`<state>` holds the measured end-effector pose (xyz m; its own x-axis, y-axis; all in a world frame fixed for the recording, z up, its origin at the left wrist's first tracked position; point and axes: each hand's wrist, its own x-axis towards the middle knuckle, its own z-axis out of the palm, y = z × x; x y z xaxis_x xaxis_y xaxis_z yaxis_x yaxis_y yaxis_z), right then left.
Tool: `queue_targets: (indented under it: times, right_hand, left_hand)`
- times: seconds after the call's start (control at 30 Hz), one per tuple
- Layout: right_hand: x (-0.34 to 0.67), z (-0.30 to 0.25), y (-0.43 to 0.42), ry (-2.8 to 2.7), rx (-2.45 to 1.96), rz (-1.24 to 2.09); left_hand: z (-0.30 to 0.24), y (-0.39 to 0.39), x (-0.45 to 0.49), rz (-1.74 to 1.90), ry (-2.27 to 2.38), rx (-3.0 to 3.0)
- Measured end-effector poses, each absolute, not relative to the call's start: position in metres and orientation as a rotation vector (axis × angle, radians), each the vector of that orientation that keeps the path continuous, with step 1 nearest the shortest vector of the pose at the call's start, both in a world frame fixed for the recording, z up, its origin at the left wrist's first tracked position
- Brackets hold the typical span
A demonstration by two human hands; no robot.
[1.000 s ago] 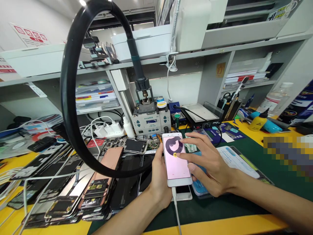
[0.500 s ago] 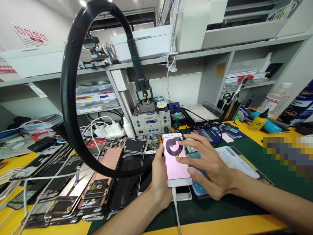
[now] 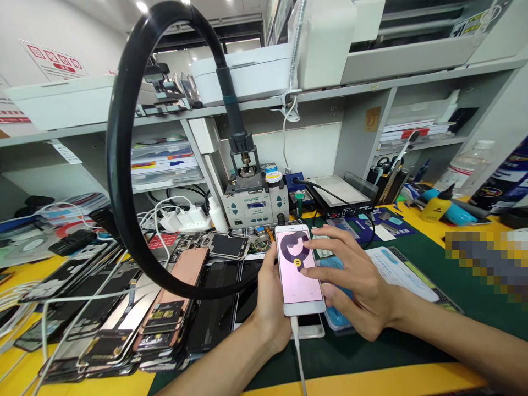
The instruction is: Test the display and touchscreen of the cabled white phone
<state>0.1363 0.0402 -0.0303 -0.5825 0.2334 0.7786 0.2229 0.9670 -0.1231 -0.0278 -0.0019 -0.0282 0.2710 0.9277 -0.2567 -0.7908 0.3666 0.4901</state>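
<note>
A white smartphone (image 3: 300, 269) is propped upright in my left hand (image 3: 270, 305), whose fingers wrap round its left edge and back. Its lit pink screen shows a dark ring-like shape and a small yellow circle. A white cable (image 3: 297, 352) is plugged into its lower end. My right hand (image 3: 357, 280) hovers over the screen from the right with its fingers apart, holding nothing; a fingertip is at the glass below the yellow circle. Beneath the held phone lies another white phone (image 3: 311, 325), partly hidden, and a blue case (image 3: 340, 319) is beside it.
Stacked phone screens and parts (image 3: 165, 324) fill the left of the table. A thick black hose (image 3: 119, 137) loops over them from the hot-air station (image 3: 256, 206). A yellow bottle (image 3: 437, 203) and a black pen holder (image 3: 390, 181) stand at the right on the green mat (image 3: 396, 352).
The dark shape on the screen has grown a strip below, near the yellow circle. My right fingertip has moved slightly down and right; my left hand keeps hold of the phone.
</note>
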Motion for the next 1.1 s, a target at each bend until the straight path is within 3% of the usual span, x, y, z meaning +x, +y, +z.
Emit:
queue_targets:
  times: [1.1]
  right_hand:
    - [0.1304,-0.0298,0.0358,-2.354,-0.329,-0.009]
  left_hand:
    - [-0.0252,-0.0034,-0.0256,1.194,0.634,0.291]
